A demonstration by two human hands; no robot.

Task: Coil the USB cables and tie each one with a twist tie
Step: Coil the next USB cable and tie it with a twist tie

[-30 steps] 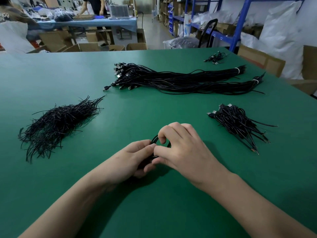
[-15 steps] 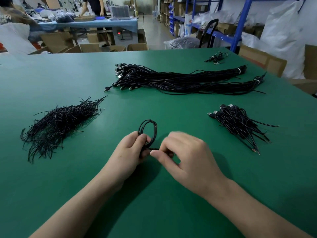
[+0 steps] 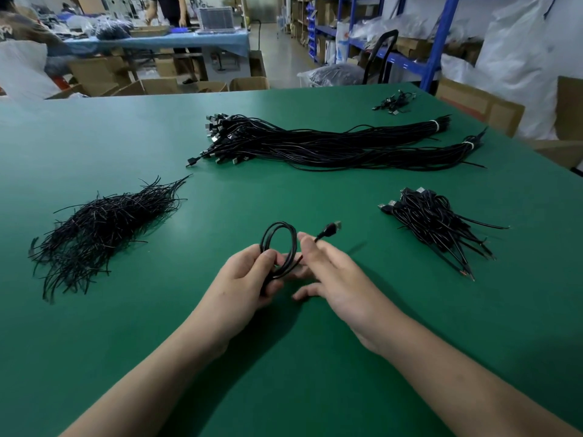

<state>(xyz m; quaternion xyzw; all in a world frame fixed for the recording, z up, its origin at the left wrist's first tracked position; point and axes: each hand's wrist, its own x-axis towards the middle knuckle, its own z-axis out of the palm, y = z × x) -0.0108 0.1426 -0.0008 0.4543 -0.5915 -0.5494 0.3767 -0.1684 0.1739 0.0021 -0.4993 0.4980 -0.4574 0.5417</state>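
Observation:
A black USB cable (image 3: 279, 244) is wound into a small upright coil just above the green table (image 3: 315, 357). My left hand (image 3: 249, 279) grips the coil's lower left side between thumb and fingers. My right hand (image 3: 328, 272) pinches the cable's free end, and the USB plug (image 3: 331, 228) sticks out up and to the right past its fingertips. A heap of black twist ties (image 3: 101, 225) lies to the left. Long uncoiled cables (image 3: 315, 143) lie in bundles across the far middle. Coiled cables (image 3: 432, 219) are piled at the right.
A small cluster of cables (image 3: 394, 102) lies near the table's far right edge. Cardboard boxes (image 3: 479, 102) stand past the right edge, blue shelving (image 3: 441, 42) behind them. A person (image 3: 170, 11) stands at a far worktable.
The coil has come up from under my hands and now stands upright in my left hand. My right hand has drawn the free end out, so the plug shows.

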